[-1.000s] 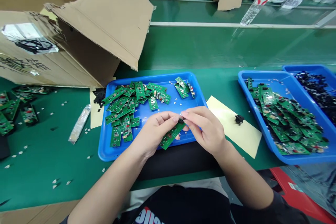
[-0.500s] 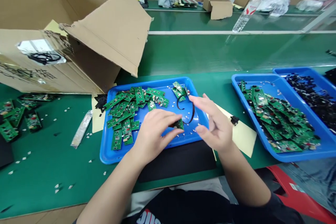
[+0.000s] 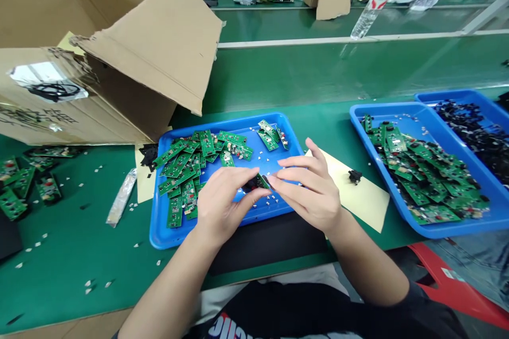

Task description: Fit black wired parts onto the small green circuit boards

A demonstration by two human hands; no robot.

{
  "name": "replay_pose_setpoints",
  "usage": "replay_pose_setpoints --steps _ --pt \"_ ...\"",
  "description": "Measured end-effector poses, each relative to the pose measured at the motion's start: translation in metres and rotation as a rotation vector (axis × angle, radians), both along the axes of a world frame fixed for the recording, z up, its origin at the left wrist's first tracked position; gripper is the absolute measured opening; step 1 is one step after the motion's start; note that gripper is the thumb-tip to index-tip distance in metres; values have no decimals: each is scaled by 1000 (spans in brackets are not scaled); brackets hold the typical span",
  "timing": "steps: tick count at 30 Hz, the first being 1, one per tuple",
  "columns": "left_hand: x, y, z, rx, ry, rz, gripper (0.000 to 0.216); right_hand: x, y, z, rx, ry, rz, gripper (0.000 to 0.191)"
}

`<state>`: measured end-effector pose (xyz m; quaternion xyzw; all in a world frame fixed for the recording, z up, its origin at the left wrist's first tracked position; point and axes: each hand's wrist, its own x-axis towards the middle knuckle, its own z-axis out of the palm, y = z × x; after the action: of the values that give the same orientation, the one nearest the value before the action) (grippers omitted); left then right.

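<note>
My left hand (image 3: 222,204) and my right hand (image 3: 312,190) meet over the front edge of a blue tray (image 3: 159,225). Between them sits a small green circuit board (image 3: 260,182) with a black part on it. My left thumb and fingers are closed on the board. My right hand touches its right end with thumb and forefinger, while the other fingers stretch out. Several green circuit boards (image 3: 191,161) lie heaped in the left half of the tray.
An open cardboard box (image 3: 119,58) lies on its side at the left. Two blue trays stand at the right, one with green boards (image 3: 425,175), one with black parts (image 3: 477,135). A small black part (image 3: 353,175) rests on a yellow sheet (image 3: 368,198). Loose boards (image 3: 24,180) lie far left.
A second ago both hands held the board between them. Half a second ago my right hand had pulled away, open. Now it is back at the board's right end.
</note>
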<state>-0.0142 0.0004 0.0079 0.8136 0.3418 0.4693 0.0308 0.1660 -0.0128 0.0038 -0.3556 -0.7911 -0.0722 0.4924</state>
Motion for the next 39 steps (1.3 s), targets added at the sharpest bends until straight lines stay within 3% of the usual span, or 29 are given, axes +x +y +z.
replay_pose_setpoints --steps 3,6,10,13,17,24,27,29,34,39 --pt "-1 0 -4 -64 -45 6 27 -1 -1 -1 -6 -51 9 19" --pt "-3 1 -6 -119 -132 40 28 3 -2 -1 -120 -99 25 31" --pt "-5 0 -4 -51 -148 54 31 13 -5 4 -300 169 116 47" --pt "-2 -2 -2 23 -65 1 31 14 -7 6 -533 342 225 40" --pt "0 -5 -3 65 -1 -16 34 5 -9 4 -863 349 313 30" --pt "-3 -5 -5 71 -14 7 35 3 -7 3 -1185 777 554 22" --pt "-3 -4 -3 89 4 10 36 8 -4 4 -1253 792 683 35" --pt "-4 -3 -2 112 29 -4 37 10 -2 5 -1278 780 686 40" --pt "-4 -2 1 163 96 -64 39 10 -4 7 -1319 829 628 20" --pt "-4 -4 0 135 85 -75 42 10 -7 10 -1288 822 561 14"
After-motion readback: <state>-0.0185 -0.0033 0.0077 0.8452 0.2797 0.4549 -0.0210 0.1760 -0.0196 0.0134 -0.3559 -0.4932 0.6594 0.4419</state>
